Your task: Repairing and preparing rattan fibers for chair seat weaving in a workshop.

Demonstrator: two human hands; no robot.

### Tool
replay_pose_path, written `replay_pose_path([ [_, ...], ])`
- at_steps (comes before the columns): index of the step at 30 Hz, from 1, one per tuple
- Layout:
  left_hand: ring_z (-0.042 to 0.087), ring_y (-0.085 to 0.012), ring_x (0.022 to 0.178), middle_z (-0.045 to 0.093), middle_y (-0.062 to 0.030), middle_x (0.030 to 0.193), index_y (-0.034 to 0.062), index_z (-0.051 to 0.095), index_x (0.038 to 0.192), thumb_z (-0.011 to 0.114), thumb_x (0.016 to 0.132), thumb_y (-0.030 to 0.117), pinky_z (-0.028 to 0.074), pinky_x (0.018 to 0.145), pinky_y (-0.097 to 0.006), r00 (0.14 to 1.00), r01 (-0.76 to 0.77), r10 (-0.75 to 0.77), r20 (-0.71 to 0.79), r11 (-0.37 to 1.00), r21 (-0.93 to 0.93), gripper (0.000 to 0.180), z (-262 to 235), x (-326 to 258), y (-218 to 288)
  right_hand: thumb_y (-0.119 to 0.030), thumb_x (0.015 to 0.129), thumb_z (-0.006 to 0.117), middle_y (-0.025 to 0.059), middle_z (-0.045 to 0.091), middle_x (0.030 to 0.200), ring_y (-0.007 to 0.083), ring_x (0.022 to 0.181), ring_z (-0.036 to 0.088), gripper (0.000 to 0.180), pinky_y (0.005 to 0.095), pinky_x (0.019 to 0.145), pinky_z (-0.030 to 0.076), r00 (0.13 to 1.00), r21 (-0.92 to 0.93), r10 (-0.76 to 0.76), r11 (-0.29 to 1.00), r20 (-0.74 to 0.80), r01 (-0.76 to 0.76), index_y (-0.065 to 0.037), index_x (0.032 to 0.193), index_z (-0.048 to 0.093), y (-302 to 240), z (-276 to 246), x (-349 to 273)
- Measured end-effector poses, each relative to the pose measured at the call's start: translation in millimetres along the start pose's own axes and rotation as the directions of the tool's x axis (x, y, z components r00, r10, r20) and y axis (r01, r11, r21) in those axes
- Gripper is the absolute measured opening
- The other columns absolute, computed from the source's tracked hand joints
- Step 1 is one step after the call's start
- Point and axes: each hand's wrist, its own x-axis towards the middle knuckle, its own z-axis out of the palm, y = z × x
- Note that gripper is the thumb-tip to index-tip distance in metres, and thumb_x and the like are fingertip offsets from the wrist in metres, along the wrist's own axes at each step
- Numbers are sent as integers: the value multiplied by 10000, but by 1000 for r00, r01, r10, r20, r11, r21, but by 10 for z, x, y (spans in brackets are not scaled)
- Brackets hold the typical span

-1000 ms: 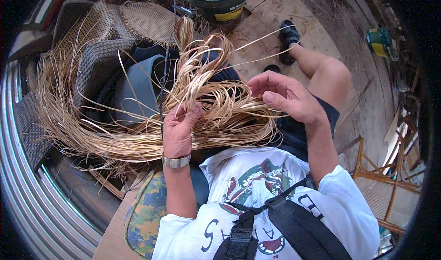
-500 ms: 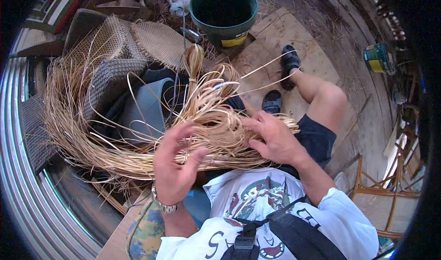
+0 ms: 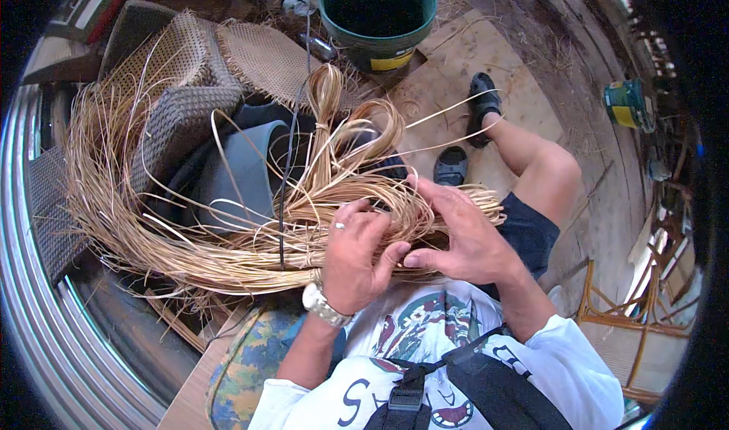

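Note:
A long bundle of pale cane strands (image 3: 205, 267) lies across my lap and sweeps round to the left. At its right part the strands bend into a coiled loop (image 3: 402, 202). My left hand (image 3: 357, 251) has its fingers curled over the bundle, the thumb pointing right; its fingertips are partly hidden. Around the coil's right side my right hand (image 3: 471, 232) is closed, index finger along the top and thumb below. The two thumbs nearly meet. A tied upright hank of cane (image 3: 324, 103) rises beyond the coil, and two loose strands stick out to the right.
Woven cane webbing (image 3: 266, 58) and a grey curved plastic piece (image 3: 239, 168) lie beyond the bundle. A dark green bucket (image 3: 380, 46) stands ahead, a smaller green bucket (image 3: 629, 105) far right. A rattan chair frame (image 3: 645, 324) is at right, corrugated metal (image 3: 57, 331) at left.
My left hand has moved right, from held open above the strands to curled over the bundle beside the coil. My right hand has stayed at the coil, shifting slightly.

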Motion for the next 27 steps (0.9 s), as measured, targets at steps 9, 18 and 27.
replay_pose_path([
  [9, 678, -274, 857, 684, -129, 955, 0, 669, 1038, 662, 889, 37, 532, 789, -345, 987, 113, -130, -98, 980, -163, 154, -517, 284, 16, -296, 819, 718, 173, 665, 968, 335, 933, 649, 563, 446, 870, 466, 903, 239, 429, 874, 36, -424, 14, 1252, 535, 113, 215, 105],
  [18, 636, -121, 880, 689, -74, 1010, -69, 571, 1222, 701, 910, 291, 510, 802, -280, 806, 582, -547, 228, 663, -470, 494, -155, 1187, -1764, -264, 837, 713, 174, 646, 1041, 312, 993, 633, 556, 392, 897, 479, 962, 102, 270, 959, -30, -266, -2, 1286, 514, 46, 265, 64],
  [27, 608, -70, 895, 663, 2, 988, 62, 619, 1069, 770, 832, 0, 488, 800, -215, 936, 90, -306, -176, 688, -721, 287, -83, 604, -793, -338, 861, 712, 214, 636, 1176, 331, 1102, 629, 571, 403, 969, 478, 935, 269, 348, 909, -69, -318, 20, 1271, 541, 177, 196, 88],
])
